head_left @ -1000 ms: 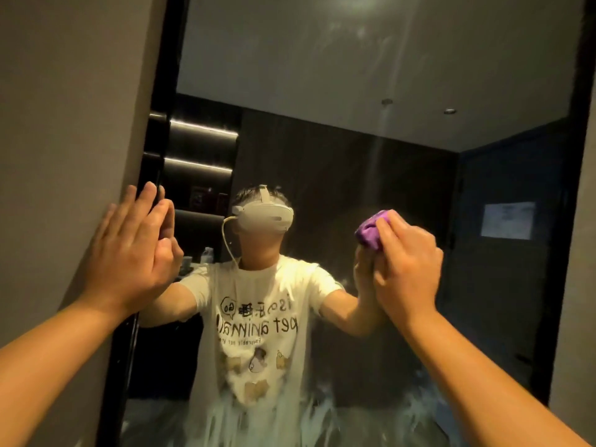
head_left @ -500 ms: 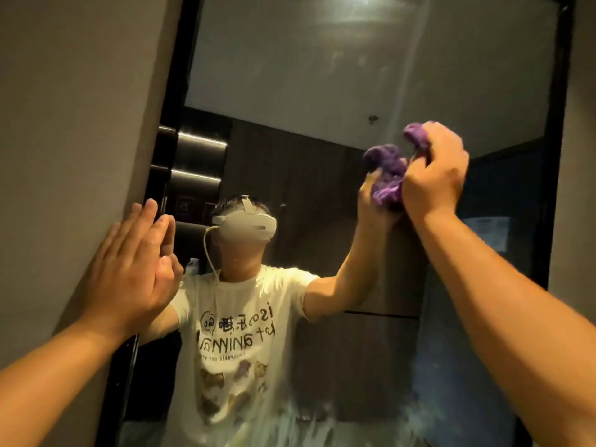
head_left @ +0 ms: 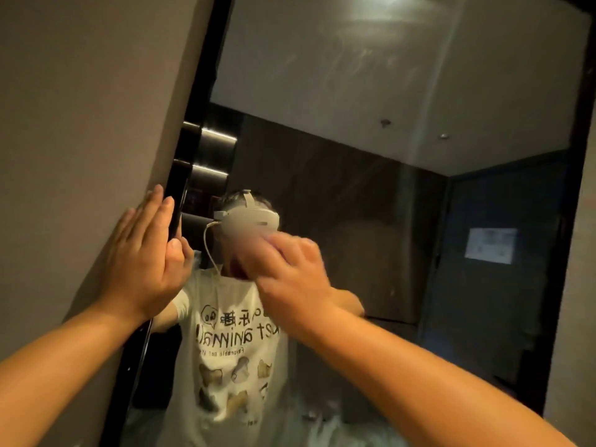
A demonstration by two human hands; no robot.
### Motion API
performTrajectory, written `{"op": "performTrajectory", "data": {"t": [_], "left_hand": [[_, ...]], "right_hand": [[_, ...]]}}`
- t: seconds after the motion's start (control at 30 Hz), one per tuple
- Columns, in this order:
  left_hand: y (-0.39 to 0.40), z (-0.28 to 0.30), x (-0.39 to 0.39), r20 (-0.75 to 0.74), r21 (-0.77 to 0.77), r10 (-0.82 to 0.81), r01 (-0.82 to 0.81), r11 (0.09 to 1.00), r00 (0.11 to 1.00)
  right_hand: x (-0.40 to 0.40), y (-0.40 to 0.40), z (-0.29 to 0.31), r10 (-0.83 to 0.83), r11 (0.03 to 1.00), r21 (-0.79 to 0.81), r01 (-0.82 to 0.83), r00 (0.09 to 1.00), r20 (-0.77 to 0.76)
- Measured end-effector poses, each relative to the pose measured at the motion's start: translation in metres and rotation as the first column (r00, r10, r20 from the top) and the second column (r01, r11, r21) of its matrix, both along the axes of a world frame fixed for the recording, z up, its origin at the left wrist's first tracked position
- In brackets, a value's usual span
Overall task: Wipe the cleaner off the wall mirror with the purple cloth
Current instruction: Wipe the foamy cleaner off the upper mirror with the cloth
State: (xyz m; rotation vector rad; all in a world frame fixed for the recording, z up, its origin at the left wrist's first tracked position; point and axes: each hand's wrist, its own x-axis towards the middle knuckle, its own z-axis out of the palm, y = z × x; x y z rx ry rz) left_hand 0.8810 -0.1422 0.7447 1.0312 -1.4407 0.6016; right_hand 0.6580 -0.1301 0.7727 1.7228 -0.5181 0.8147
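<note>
The right hand [head_left: 290, 279], blurred and with its hold on the cloth hidden, is working mid-mirror [head_left: 371, 221]; the flat left hand [head_left: 145, 253] is bracing the frame [head_left: 193, 130], while foam [head_left: 322, 424] is remaining below.

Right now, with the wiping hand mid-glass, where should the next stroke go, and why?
Probably downward. The right hand is blurred against the mirror at mid height, and the cloth is hidden under it, so its grip cannot be confirmed. White cleaner streaks remain along the bottom of the glass, with fainter smears near the top. The left hand rests flat at the frame edge, bracing.
</note>
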Motion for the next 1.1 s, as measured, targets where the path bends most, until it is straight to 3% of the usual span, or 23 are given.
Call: {"op": "performTrajectory", "data": {"t": [0.03,0.1,0.13,0.17,0.2,0.23,0.27,0.3,0.33,0.4,0.47,0.5,0.57,0.63,0.7,0.77,0.87,0.97,1.03,1.1], "left_hand": [[0.001,0.0,0.001,0.006,-0.006,-0.003,0.003,1.0,1.0],[-0.001,0.0,0.004,0.01,-0.011,-0.01,0.01,1.0,1.0],[-0.003,0.0,0.006,0.013,-0.02,-0.008,0.008,1.0,1.0],[-0.005,0.0,0.008,0.016,-0.036,0.0,0.001,0.999,1.0],[-0.008,-0.001,0.009,0.02,-0.054,0.006,-0.005,0.999,1.0],[-0.011,-0.001,0.01,0.021,-0.07,0.008,-0.007,0.998,1.0],[-0.013,-0.002,0.01,0.018,-0.084,0.005,-0.004,0.996,1.0],[-0.015,-0.002,0.01,0.013,-0.093,-0.001,0.003,0.996,1.0],[-0.017,-0.003,0.009,0.009,-0.1,-0.005,0.006,0.995,1.0],[-0.019,-0.003,0.009,0.007,-0.11,-0.008,0.008,0.994,1.0],[-0.018,-0.002,0.01,0.011,-0.109,-0.01,0.011,0.994,1.0],[-0.017,-0.002,0.01,0.014,-0.104,-0.012,0.013,0.994,1.0],[-0.015,-0.002,0.009,0.021,-0.096,-0.017,0.019,0.995,1.0],[-0.014,-0.002,0.009,0.025,-0.099,-0.026,0.029,0.995,0.999],[-0.015,-0.002,0.01,0.031,-0.106,-0.039,0.042,0.993,0.999],[-0.017,-0.002,0.012,0.037,-0.121,-0.046,0.05,0.991,0.998],[-0.02,-0.005,0.013,0.041,-0.158,-0.053,0.058,0.986,0.998],[-0.021,-0.005,0.013,0.027,-0.176,-0.067,0.071,0.982,0.997],[-0.021,-0.004,0.012,0.022,-0.197,-0.07,0.073,0.978,0.997],[-0.022,-0.005,0.013,0.021,-0.217,-0.085,0.088,0.972,0.996]], "right_hand": [[0.005,-0.014,-0.045,-0.039,0.999,-0.002,0.04,0.978,-0.203],[0.013,-0.029,-0.089,-0.109,0.98,0.08,0.181,0.831,-0.545],[0.013,-0.04,-0.102,0.109,0.965,0.254,0.067,0.777,-0.62],[0.015,-0.042,-0.108,0.329,0.894,0.445,-0.047,0.743,-0.583],[0.015,-0.038,-0.102,0.365,0.884,0.452,-0.119,0.78,-0.508],[0.014,-0.029,-0.091,0.205,0.97,0.227,-0.091,0.807,-0.554],[0.014,-0.015,-0.073,0.103,0.995,0.056,-0.086,0.821,-0.561],[0.016,-0.005,-0.043,0.129,0.992,0.033,-0.125,0.921,-0.367],[0.016,0.005,-0.002,0.194,0.981,0.025,-0.193,0.964,-0.181],[0.015,-0.001,0.082,0.197,0.971,-0.16,-0.179,0.975,0.106],[0.016,-0.012,0.135,0.1,0.989,-0.14,-0.056,0.938,0.331],[0.018,-0.019,0.144,0.092,0.992,-0.113,-0.055,0.929,0.36],[0.029,-0.024,0.135,0.057,0.996,-0.083,-0.032,0.943,0.329],[0.043,-0.023,0.101,-0.025,0.991,-0.122,0.048,0.983,0.183],[0.051,-0.02,0.048,0.009,0.99,-0.144,-0.006,1.0,0.023],[0.048,-0.014,-0.019,0.064,0.992,-0.1,-0.081,0.985,-0.163],[0.03,-0.012,-0.103,0.056,0.997,0.068,-0.031,0.914,-0.401],[0.019,-0.005,-0.13,0.079,0.982,0.19,0.015,0.876,-0.477],[0.023,-0.003,-0.1,0.099,0.989,0.141,-0.036,0.875,-0.474],[0.031,-0.006,-0.039,0.166,0.985,0.007,-0.171,0.946,-0.277]]}}
